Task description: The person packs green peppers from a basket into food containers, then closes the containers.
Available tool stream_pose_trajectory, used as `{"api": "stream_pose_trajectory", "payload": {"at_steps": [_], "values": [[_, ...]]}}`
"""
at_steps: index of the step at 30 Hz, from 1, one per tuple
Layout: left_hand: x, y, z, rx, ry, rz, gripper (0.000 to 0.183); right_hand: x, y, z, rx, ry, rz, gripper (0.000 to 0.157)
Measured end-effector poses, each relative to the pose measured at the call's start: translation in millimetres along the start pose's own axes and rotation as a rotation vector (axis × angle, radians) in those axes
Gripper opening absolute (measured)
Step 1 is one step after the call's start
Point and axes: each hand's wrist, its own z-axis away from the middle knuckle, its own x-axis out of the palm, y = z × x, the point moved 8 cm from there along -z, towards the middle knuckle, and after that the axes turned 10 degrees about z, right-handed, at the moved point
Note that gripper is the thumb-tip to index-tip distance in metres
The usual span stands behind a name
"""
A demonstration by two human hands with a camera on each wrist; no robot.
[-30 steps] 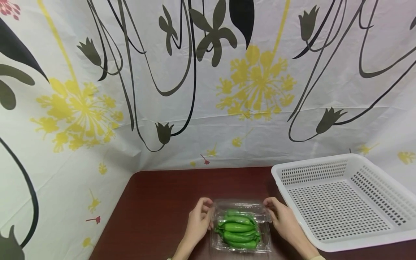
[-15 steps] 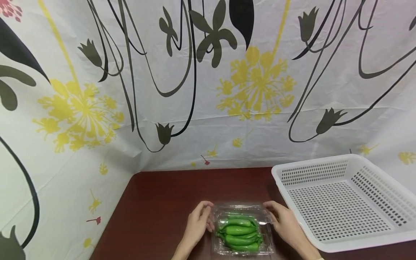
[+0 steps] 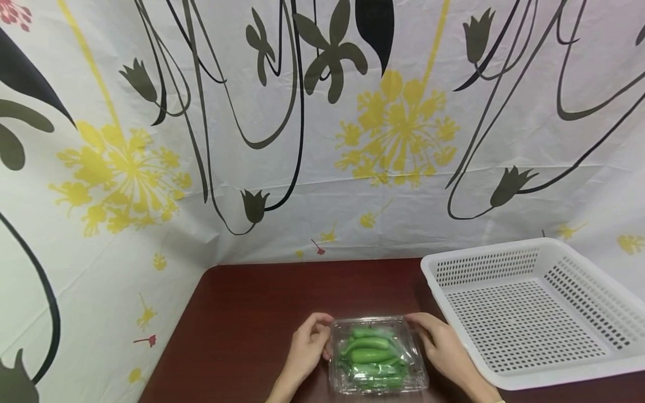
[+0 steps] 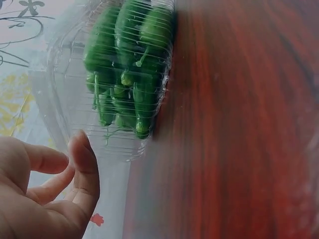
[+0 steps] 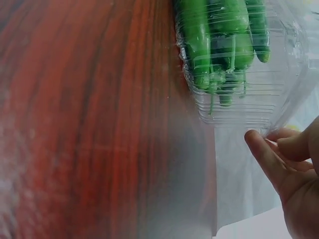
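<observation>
A clear plastic clamshell box holding several green chili peppers lies on the table, its lid down flat over them. My left hand grips the far left corner with curled fingers. At the far right corner, my right hand holds the rim between index finger and thumb. In the left wrist view, the fingers bend up against the box's ribbed end. A fingertip meets the box from below in the right wrist view, beside the right hand's fingers. The exact contact at the lid's edge is partly hidden.
A large white plastic basket with a perforated base stands on the right, close to my right forearm. The dark red wooden table ends at a patterned white cloth hanging behind and to the left.
The lid's far edge has come down, and glare now spreads over the peppers. Both hands have moved slightly nearer to me with the lid, still at the far corners.
</observation>
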Motion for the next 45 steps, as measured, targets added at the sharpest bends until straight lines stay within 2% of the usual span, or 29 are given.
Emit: {"api": "stream_pose_trajectory", "payload": {"at_steps": [7,13,23,31,37,45], "values": [[1.0,0.6,2.4,0.019,-0.002,-0.031,0.021,1.9,3.2,-1.3,0.084,-0.049,-0.031,0.024],[1.9,-0.3,6.9,-0.001,-0.021,-0.042,0.029,4.5,4.1,0.9,0.141,-0.105,-0.058,0.028],[4.1,2.6,14.7,-0.037,-0.061,-0.096,0.040,-0.8,0.1,1.6,0.128,-0.116,0.021,0.032],[5.3,3.7,23.0,-0.064,-0.079,-0.074,0.042,-3.3,-1.2,6.3,0.176,-0.155,0.035,0.034],[5.6,5.2,26.3,-0.068,-0.092,-0.066,0.044,-5.8,-3.8,10.0,0.165,-0.155,0.051,0.037],[5.2,4.1,32.8,-0.101,-0.104,-0.085,0.043,-2.9,-1.1,13.2,0.262,-0.247,0.017,0.037]]}}
